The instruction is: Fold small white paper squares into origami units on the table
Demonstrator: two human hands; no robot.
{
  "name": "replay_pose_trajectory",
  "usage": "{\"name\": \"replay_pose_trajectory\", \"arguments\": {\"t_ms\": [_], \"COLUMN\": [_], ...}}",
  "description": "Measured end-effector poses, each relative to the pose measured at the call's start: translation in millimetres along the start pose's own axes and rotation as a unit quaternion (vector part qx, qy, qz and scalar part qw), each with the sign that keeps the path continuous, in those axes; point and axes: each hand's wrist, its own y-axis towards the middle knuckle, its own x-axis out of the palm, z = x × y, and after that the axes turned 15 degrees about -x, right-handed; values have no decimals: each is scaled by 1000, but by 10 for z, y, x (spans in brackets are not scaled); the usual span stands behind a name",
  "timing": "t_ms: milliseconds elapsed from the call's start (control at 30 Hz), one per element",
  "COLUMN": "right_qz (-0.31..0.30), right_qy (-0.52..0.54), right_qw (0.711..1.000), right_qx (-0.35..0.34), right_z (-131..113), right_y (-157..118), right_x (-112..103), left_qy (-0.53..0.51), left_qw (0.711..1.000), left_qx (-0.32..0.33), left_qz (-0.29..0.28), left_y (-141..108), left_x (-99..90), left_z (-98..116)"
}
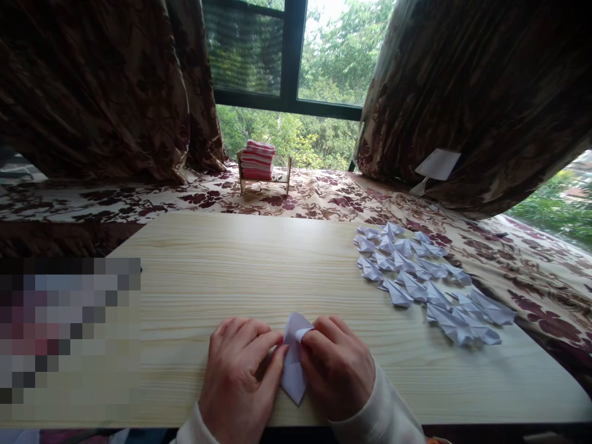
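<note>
A small folded piece of white paper [293, 376] is held between my two hands near the front edge of the wooden table [222, 259]. My left hand [245, 370] pinches its left edge between thumb and forefinger. On the other side, my right hand [337, 365] is closed on its right edge, where a flap of the paper curls over near the fingertips. The paper's pointed end faces me. Several folded white paper pieces [414, 287] lie in a group on the right part of the table.
Behind the table, a floral cloth [324, 194] bears a small wooden rack [287, 176] with pink striped cloths [258, 161] and a white lamp [437, 165]. Patterned curtains [115, 86] flank the window. The left front corner of the view is pixelated.
</note>
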Motion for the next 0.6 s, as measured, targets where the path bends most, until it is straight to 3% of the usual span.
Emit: {"name": "replay_pose_trajectory", "arguments": {"t_ms": [233, 400, 600], "right_qz": [-15, -54, -24], "right_qy": [8, 1, -27], "right_qw": [1000, 996, 992], "right_qx": [-13, -77, -125], "right_z": [24, 75, 119], "right_y": [-19, 23, 56], "right_x": [-15, -101, -61], "left_qy": [12, 13, 47], "left_qw": [1000, 997, 992], "left_qx": [21, 62, 97], "left_qz": [6, -41, -63], "left_y": [-37, 14, 30], "left_x": [-4, -49, -66], "left_z": [-42, -75, -111]}}
